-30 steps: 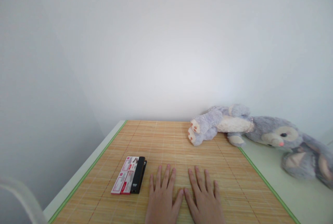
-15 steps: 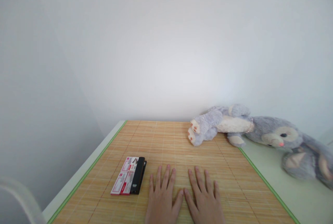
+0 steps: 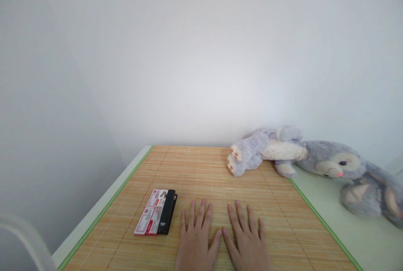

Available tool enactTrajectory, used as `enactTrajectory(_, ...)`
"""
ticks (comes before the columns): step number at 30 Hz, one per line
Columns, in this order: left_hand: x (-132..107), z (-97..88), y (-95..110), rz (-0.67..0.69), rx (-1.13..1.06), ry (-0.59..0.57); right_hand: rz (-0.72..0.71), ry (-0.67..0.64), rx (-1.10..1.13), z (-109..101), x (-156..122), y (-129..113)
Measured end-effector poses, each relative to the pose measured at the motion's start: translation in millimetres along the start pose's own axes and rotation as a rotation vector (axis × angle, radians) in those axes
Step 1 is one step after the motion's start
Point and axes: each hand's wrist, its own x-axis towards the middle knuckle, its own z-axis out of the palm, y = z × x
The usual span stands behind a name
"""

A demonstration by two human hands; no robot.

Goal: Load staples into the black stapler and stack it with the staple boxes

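Note:
My left hand [image 3: 197, 237] lies palm down on the bamboo mat [image 3: 201, 170], fingers spread and holding nothing. Beside it, my right hand [image 3: 247, 237] rests flat in the same way, and the two thumb tips nearly meet. To the left of my left hand is a black stapler [image 3: 166, 212], lying on the mat with its long side toward me. Small red-and-white boxes [image 3: 146, 216] with printed labels sit right against the stapler's left side. Neither hand touches the stapler or the boxes.
A grey plush rabbit [image 3: 283, 150] lies along the back right, its feet on the mat and its head over the pale tabletop [image 3: 333, 195]. Behind the table rises a white wall [image 3: 201, 53]. A pale curved bar [image 3: 28, 237] shows at the lower left.

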Motion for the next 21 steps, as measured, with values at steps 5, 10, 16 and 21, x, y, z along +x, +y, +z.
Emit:
enactTrajectory(5, 0, -1.1, 1, -0.014, -0.019, -0.023, 0.001, 0.003, 0.018, -1, 0, -1)
enactTrajectory(10, -1, -0.6, 1, -0.013, -0.009, -0.021, 0.001, 0.022, 0.027, 0, 0, -1)
enactTrajectory(16, 2, -4.4, 1, 0.0, 0.003, 0.005, 0.01, 0.003, 0.017, -1, 0, -3)
enactTrajectory(21, -8, 9.3, -1, 0.025, 0.039, 0.05, 0.02, -0.01, 0.047, -6, 1, 0)
